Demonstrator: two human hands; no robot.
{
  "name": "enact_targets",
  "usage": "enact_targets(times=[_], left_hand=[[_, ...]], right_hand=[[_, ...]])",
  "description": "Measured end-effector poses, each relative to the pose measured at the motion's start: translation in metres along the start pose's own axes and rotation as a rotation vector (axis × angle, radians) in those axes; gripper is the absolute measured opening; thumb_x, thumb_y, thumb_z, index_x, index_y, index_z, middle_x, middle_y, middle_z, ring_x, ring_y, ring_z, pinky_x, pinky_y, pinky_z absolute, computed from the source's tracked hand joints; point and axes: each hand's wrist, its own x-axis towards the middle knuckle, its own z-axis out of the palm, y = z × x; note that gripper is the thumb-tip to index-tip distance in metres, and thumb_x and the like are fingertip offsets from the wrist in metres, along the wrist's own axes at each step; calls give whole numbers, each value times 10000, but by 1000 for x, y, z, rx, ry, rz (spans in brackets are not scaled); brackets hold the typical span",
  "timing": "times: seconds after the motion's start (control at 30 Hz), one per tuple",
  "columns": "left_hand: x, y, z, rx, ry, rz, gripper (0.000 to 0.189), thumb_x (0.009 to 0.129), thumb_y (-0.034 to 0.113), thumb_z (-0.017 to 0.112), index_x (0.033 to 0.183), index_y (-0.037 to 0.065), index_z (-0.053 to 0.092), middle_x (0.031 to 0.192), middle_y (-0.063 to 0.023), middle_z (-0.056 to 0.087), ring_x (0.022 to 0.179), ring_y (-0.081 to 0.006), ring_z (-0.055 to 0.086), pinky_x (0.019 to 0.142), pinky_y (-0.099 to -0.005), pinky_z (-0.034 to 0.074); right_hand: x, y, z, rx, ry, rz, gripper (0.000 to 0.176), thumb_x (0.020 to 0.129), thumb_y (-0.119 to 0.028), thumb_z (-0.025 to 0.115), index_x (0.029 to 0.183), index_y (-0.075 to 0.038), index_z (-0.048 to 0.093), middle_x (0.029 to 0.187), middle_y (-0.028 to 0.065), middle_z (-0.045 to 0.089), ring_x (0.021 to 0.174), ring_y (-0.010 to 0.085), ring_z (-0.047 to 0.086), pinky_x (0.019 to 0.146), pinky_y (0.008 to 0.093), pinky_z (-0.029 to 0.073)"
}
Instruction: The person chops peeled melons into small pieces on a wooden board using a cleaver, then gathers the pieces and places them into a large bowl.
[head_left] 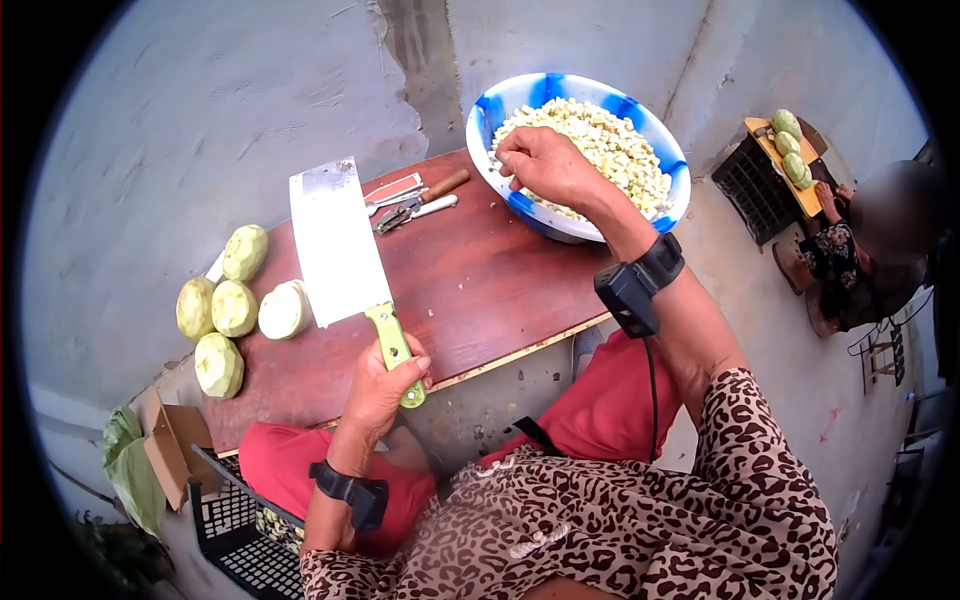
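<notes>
My left hand (385, 380) is closed around the green handle of a cleaver (343, 250), whose broad blade points away from me over the red-brown table. My right hand (545, 165) is over the near-left part of a blue-and-white basin (676, 205), fingers curled in and palm down. Whether anything is inside those fingers is hidden. Small pale diced pieces (610, 140) fill much of the basin. Left of the blade sits a cut, whitish round fruit or vegetable (284, 309), beside several peeled pale-green ones (234, 307).
Peelers and a wooden-handled tool (445, 186) lie behind the blade on the table (470, 290). A black crate (240, 540) and a cardboard box (178, 440) stand at lower left. Another person (850, 260) sits at right by a board with green produce (788, 145).
</notes>
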Motion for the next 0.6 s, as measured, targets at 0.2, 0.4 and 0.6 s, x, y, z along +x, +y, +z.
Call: enact_targets(times=[0.2,0.4,0.6], left_hand=[[2,-2,-18,79,74,30,158,872,65,678,986,35,573,804,-48,631,687,-134,629,637,-280,526],[1,-5,-16,41,87,14,138,876,44,664,980,28,574,815,-57,631,700,-141,631,642,-280,524],[-1,-11,-15,58,85,-3,127,882,20,646,986,22,574,821,-65,634,700,-146,633,645,-279,521]], right_hand=[[4,47,-23,-7,-409,444,205,934,-113,559,1060,-68,714,872,24,681,677,115,609,598,281,514],[6,62,-10,-133,-512,373,394,888,-118,590,1278,-135,649,1004,48,684,797,159,631,591,305,515],[22,73,-21,5,-239,466,720,783,18,454,1481,-157,444,977,143,675,620,237,614,514,376,506]])
